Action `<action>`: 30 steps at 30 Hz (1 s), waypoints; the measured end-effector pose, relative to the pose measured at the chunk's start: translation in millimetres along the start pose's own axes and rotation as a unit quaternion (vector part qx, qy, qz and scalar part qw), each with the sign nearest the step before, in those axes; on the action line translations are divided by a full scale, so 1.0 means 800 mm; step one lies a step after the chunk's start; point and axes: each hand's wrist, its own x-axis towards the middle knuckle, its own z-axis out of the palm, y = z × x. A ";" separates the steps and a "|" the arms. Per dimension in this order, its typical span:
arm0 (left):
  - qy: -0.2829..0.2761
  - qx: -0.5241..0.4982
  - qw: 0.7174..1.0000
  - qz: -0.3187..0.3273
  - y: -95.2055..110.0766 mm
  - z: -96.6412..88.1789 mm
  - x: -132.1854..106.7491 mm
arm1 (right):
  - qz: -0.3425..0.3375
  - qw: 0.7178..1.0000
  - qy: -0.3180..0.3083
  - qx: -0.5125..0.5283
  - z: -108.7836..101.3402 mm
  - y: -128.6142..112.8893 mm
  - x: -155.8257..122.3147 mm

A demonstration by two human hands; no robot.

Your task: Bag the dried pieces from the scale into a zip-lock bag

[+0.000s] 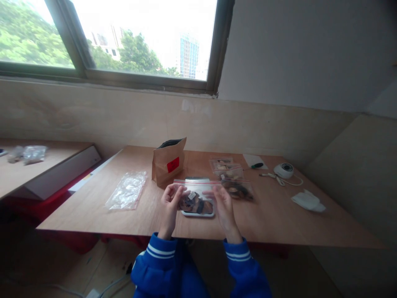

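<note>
Both my hands hold up a clear zip bag (196,198) with a red seal strip, filled with dark brown pieces. My left hand (170,203) pinches its left edge and my right hand (223,205) grips its right edge. The bag hangs just above a small white tray or scale (198,213) near the front of the wooden table (273,219). A brown paper pouch (168,162) with a red label stands open right behind the bag.
A stack of filled zip bags (231,176) lies to the right, empty clear bags (127,190) to the left. Farther right lie a green-handled tool (257,165), a round white device with a cable (283,170) and white cloth (307,201). A second table (46,165) stands left.
</note>
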 end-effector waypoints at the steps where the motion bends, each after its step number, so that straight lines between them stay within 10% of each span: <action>1: 0.002 0.000 1.000 -0.003 0.000 -0.001 0.000 | -0.003 1.000 0.002 -0.009 -0.001 0.000 0.000; 30: -0.055 -0.002 0.998 0.014 0.017 -0.008 -0.007 | -0.077 0.995 0.038 -0.052 0.003 -0.028 -0.008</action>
